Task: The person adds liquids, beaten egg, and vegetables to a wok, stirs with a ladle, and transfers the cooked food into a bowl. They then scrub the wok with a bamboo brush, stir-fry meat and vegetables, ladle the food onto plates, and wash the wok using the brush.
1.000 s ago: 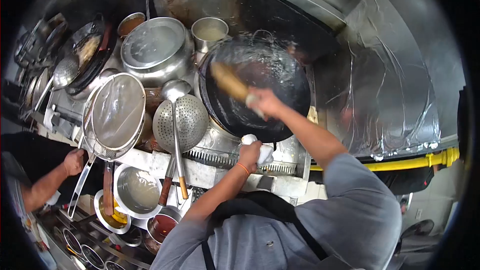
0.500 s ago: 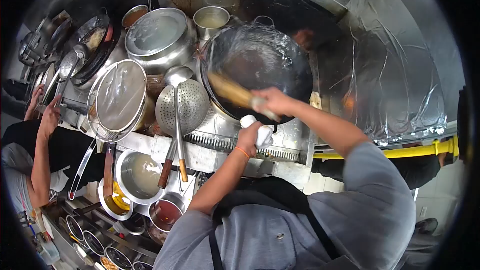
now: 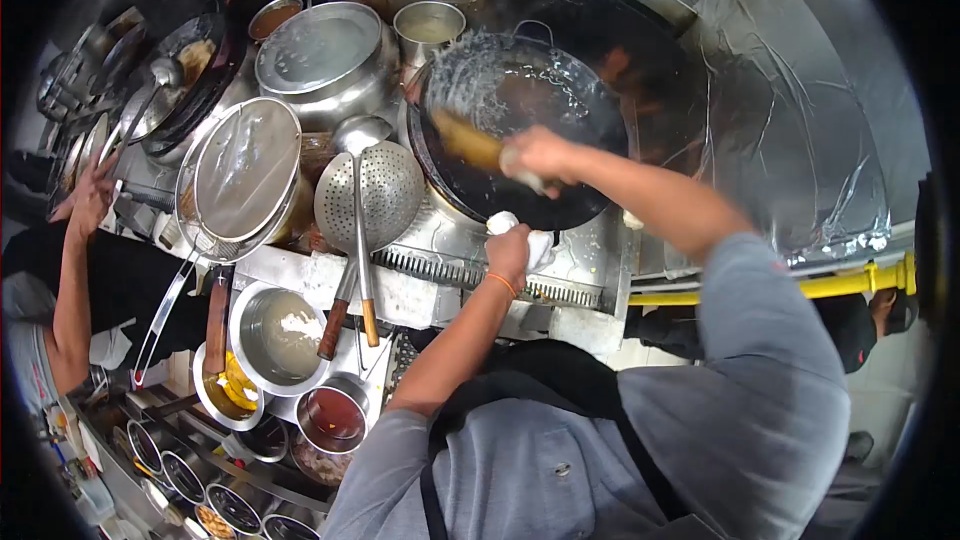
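Head view: brush (image 3: 468,143) over wok (image 3: 600,125)

Likely light and stiff, the brush is gripped by its end in the right hand (image 3: 545,155). White cloth (image 3: 542,247) is squeezed in the left hand (image 3: 510,252) beside the heavy-looking wok, best held through cloth.

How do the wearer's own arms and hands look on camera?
Short grey sleeves. The left hand has a thin orange band at its wrist; no band shows at the right hand. No gloves are visible on either.
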`<state>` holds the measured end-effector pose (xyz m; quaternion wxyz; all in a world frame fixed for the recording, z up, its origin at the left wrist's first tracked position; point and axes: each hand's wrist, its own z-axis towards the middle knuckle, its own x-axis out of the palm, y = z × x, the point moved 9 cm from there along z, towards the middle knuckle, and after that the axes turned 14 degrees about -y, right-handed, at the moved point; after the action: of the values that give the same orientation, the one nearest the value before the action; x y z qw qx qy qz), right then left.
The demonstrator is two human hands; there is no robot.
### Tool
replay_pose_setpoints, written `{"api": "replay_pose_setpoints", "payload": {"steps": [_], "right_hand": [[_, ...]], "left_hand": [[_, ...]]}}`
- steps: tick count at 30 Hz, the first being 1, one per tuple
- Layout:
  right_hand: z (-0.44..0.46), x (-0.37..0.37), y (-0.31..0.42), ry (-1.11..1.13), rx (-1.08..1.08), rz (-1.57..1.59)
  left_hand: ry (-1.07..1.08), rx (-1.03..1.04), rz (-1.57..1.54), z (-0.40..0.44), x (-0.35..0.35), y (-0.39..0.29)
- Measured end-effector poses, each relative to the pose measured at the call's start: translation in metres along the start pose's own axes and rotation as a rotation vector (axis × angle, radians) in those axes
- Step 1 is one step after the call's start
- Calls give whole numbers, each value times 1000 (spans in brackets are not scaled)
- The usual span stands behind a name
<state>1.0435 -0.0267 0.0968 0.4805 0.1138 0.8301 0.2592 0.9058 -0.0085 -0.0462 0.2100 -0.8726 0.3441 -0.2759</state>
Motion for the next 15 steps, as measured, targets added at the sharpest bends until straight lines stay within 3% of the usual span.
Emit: {"api": "replay_pose_setpoints", "payload": {"steps": [2, 3, 4, 6, 8, 9, 11, 12, 14, 15], "right_hand": [[-42, -4, -34, 49, -376, -275], [-54, -14, -52, 73, -744, -480], [-47, -27, -28, 87, -754, -495], [-26, -60, -35, 195, 41, -849], [96, -70, -106, 189, 574, -638], [85, -58, -105, 187, 585, -639], [52, -32, -55, -191, 198, -176], [7, -23, -39, -54, 178, -214], [-42, -30, -49, -322, -300, -531], [-46, -41, -63, -193, -133, -603]], "left_hand": [[-46, 18, 58, 3, -4, 0], [-43, 14, 50, 4, -5, 1], [-40, 143, 102, 1, -3, -8], [-36, 262, 175, -5, -1, -20], [-107, 47, 23, -15, -8, -15], [-99, 40, 25, -19, -5, -13], [-114, -11, -26, -20, -6, -15], [-97, -10, -12, -19, -5, -16], [-71, 3, 40, -12, -5, -17], [-64, -1, 62, -13, -6, -12]]}}
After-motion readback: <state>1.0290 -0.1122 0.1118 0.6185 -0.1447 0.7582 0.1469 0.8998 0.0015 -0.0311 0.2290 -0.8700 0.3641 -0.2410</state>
